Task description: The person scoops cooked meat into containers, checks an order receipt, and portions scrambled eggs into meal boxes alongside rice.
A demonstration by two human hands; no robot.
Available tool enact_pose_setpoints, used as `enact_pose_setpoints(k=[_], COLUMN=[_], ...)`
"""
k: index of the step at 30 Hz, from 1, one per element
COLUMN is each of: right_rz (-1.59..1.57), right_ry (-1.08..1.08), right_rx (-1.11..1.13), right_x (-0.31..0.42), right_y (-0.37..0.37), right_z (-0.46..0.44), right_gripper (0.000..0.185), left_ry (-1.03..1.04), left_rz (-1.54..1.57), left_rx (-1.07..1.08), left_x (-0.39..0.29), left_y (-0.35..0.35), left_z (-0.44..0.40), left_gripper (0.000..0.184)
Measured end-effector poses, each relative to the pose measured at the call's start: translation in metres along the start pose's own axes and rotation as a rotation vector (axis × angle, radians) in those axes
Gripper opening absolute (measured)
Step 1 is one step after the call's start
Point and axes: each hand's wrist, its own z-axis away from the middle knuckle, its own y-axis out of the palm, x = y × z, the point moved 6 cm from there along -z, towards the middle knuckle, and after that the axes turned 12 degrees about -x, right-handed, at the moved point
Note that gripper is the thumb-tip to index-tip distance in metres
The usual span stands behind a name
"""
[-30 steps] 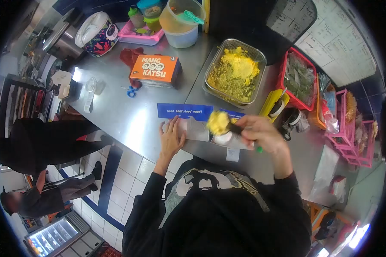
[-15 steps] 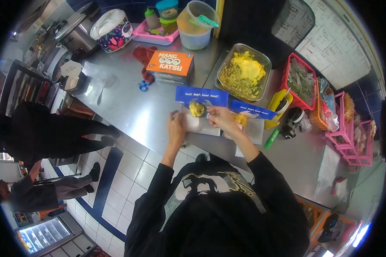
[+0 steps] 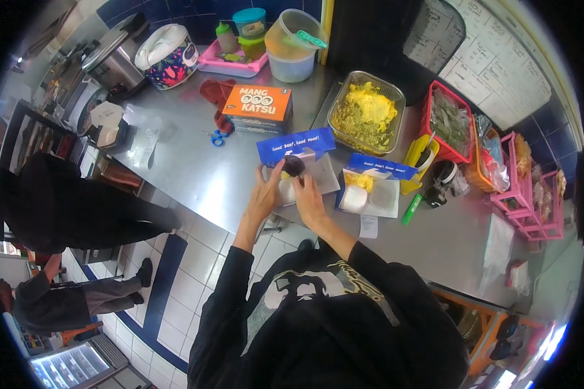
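Note:
An open box (image 3: 329,175) with a blue lid flap lies at the table's front edge. My left hand (image 3: 264,193) is closed at the box's left side, its fingertips near the scoop. In my right hand (image 3: 309,200) is a dark scoop (image 3: 293,166), tipped over the box with its back up; a bit of yellow food shows beside it. To the right sits a second open box (image 3: 379,212) holding yellow food (image 3: 360,182), a white portion (image 3: 355,198) and a clear-lidded cup (image 3: 381,193). Behind it stands a metal basket (image 3: 401,118) of yellow crumbly food.
An orange carton (image 3: 258,102), blue scissors (image 3: 218,138) and a red cloth (image 3: 215,93) lie left of the basket. A green marker (image 3: 411,209) and yellow tray (image 3: 411,184) are on the right, near a red basket (image 3: 429,117). Two people stand at the left.
The scoop has moved from above the right box to the left box and turned over. My left hand has shifted to the scoop. The left box is now tilted.

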Motion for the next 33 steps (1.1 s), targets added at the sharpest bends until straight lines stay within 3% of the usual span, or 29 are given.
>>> enact_pose_setpoints(k=[8,10,14,16,20,23,25,29,31,33], right_rz=[0.077,-0.022,-0.161,-0.192,-0.342,-0.391,-0.523,-0.309,-0.345,-0.332], right_ry=[-0.029,-0.032,-0.008,-0.012,0.062,-0.001,0.1,0.097,0.104,0.104], right_rx=[-0.084,-0.18,-0.144,-0.119,-0.199,-0.266,-0.314,-0.217,-0.156,-0.098], right_x=[-0.015,-0.02,-0.019,-0.022,-0.025,-0.029,-0.022,-0.028,-0.029,-0.026], right_y=[-0.002,-0.008,-0.012,-0.008,-0.019,-0.029,-0.058,-0.049,-0.035,-0.026], right_z=[0.006,0.009,0.009,0.006,-0.001,-0.001,0.003,0.021,0.018,0.007], right_gripper=[0.037,0.04,0.038,0.034,0.028,0.024,0.023,0.022,0.023,0.024], left_ry=[-0.026,-0.045,-0.038,0.065,-0.028,0.057,0.048,-0.029,-0.117,-0.041], left_rz=[-0.022,-0.004,-0.001,0.07,0.071,0.025,0.026,0.047,0.071,0.058], left_rx=[0.012,-0.005,-0.034,-0.055,-0.029,-0.069,-0.064,-0.002,0.018,0.009], left_x=[-0.001,0.002,0.006,0.003,0.003,0.006,-0.001,0.005,0.006,0.004], left_y=[0.006,0.006,0.008,0.008,0.006,0.01,0.004,0.008,0.006,0.004], left_z=[-0.006,-0.007,-0.006,-0.008,-0.006,-0.008,-0.008,-0.007,-0.005,-0.008], left_gripper=[0.079,0.079,0.079,0.076,0.074,0.08,0.08,0.079,0.074,0.076])
